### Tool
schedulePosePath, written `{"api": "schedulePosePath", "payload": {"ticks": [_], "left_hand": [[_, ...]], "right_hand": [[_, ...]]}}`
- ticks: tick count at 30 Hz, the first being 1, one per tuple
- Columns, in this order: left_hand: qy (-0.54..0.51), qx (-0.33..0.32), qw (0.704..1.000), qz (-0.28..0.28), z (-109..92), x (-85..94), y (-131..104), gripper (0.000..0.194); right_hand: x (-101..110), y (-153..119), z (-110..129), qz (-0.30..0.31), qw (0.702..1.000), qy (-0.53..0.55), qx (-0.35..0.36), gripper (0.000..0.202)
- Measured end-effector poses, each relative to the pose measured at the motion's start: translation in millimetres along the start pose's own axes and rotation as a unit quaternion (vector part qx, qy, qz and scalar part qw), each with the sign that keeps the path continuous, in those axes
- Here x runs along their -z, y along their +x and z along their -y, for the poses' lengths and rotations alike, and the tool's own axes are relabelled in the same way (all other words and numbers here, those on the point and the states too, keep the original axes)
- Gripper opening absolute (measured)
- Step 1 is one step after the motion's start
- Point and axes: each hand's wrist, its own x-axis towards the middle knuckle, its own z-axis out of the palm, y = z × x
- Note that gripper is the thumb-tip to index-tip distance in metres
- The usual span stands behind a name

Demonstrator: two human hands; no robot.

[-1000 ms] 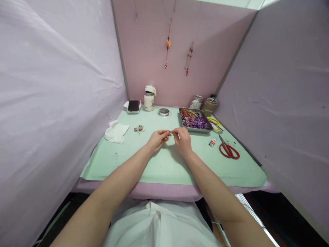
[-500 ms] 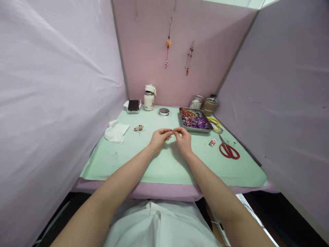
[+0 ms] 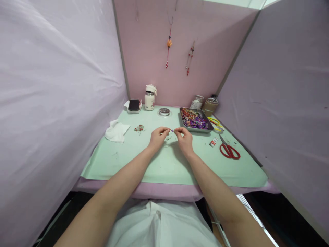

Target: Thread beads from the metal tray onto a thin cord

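A small purple bead (image 3: 172,130) sits between my two hands, over the middle of the green-covered table. My left hand (image 3: 158,138) is closed in a pinch just left of the bead, on a thin cord (image 3: 168,139) that trails below the fingers. Fingertips of my right hand (image 3: 183,140) pinch the cord on the bead's other side. The cord is so thin that its exact path through the fingers is hard to make out.
A metal tray (image 3: 211,130) of purple beads and colourful cords lies beyond my right hand. Red-handled scissors (image 3: 229,151) rest at right. At left lie a white cloth (image 3: 117,132) and a small red-beaded piece (image 3: 139,128). A bottle (image 3: 149,101) and a wire spool (image 3: 164,111) stand behind.
My hands have drawn slightly apart, and the purple bead now shows in the gap between the fingertips. The cord below my left hand is more visible.
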Motion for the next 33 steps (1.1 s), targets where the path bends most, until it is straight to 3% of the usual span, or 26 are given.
{"api": "schedulePosePath", "payload": {"ticks": [5,13,17,23,28,33], "left_hand": [[0.13,-0.094,0.987,0.005,1.7,1.4,-1.5,0.016],[0.251,-0.169,0.952,0.045,5.1,5.1,-2.3,0.014],[0.27,-0.161,0.949,0.031,7.2,5.0,-0.8,0.014],[0.217,-0.121,0.968,-0.015,10.2,6.6,3.4,0.015],[0.205,-0.112,0.972,-0.004,9.0,4.2,1.6,0.015],[0.208,-0.111,0.972,0.012,8.2,2.2,-0.9,0.016]], "right_hand": [[0.9,0.5,-3.8,0.014,0.999,-0.035,0.033,0.013],[2.3,1.2,-8.9,0.039,0.994,-0.074,0.074,0.011],[3.4,2.7,-8.8,0.053,0.99,-0.104,0.084,0.011],[17.0,12.6,-21.7,0.013,0.985,-0.166,0.051,0.012],[26.0,15.7,-37.0,0.061,0.959,-0.277,0.007,0.017],[18.7,9.4,-15.9,0.059,0.969,-0.233,0.06,0.024]]}}
